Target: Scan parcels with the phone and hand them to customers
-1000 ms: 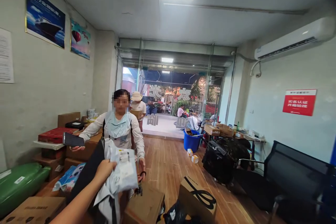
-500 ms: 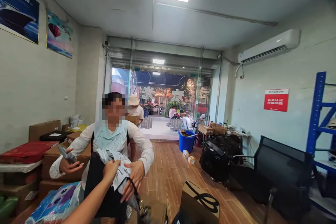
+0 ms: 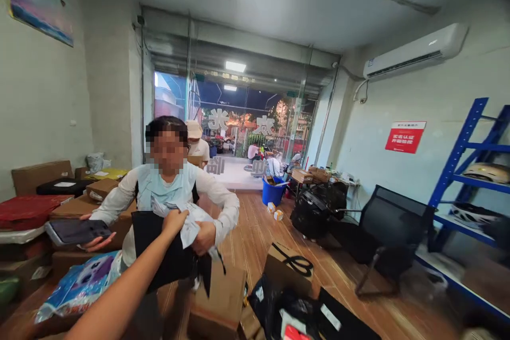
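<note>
My left hand (image 3: 175,223) reaches up from the lower left, its fingers closed on a crumpled white plastic mailing bag (image 3: 192,227). A person (image 3: 167,186) facing me has one hand (image 3: 205,238) at the same bag, pressing it near the body. In that person's other hand is a dark smartphone (image 3: 77,231). Below the bag hangs a flat black item (image 3: 153,255), partly hidden by my forearm. My right hand is out of view.
Cardboard boxes (image 3: 217,292) and black parcels (image 3: 346,319) lie on the wooden floor ahead. More packages, a red one (image 3: 34,212) among them, are stacked on the left. A black mesh chair (image 3: 398,223) and blue shelving (image 3: 454,159) stand at right; a blue bucket (image 3: 273,191) is farther back.
The view has tilted down and turned right, showing more floor parcels. The other person's hand has closed round the bag, and their phone is turned flatter. My left hand keeps its grip.
</note>
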Demonstrator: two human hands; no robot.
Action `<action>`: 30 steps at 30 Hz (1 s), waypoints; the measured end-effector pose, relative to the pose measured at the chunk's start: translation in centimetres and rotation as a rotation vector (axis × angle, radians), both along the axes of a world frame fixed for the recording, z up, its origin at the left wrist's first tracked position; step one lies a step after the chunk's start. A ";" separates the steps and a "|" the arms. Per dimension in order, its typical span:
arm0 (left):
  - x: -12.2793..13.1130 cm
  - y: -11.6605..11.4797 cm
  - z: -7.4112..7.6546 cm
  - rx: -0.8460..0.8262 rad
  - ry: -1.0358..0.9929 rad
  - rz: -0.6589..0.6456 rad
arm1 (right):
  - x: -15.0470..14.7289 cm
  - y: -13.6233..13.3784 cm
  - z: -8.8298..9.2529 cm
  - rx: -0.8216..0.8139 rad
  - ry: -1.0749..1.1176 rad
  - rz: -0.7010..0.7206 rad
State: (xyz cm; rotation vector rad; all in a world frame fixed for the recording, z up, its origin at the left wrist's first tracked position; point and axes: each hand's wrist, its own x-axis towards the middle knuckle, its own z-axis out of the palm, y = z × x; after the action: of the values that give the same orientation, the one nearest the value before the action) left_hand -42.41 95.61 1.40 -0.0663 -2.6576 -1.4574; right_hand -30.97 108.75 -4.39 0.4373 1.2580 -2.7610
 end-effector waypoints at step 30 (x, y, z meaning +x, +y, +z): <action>19.7 -0.3 -6.7 0.560 -0.616 -0.815 | 16.8 -4.5 -3.2 -0.186 -0.074 0.040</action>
State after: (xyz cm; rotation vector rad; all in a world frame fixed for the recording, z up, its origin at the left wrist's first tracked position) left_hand -22.70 95.33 -5.30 -0.8595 -2.6130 -2.8178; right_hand -14.13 104.27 -7.57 0.4880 0.9721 -2.7666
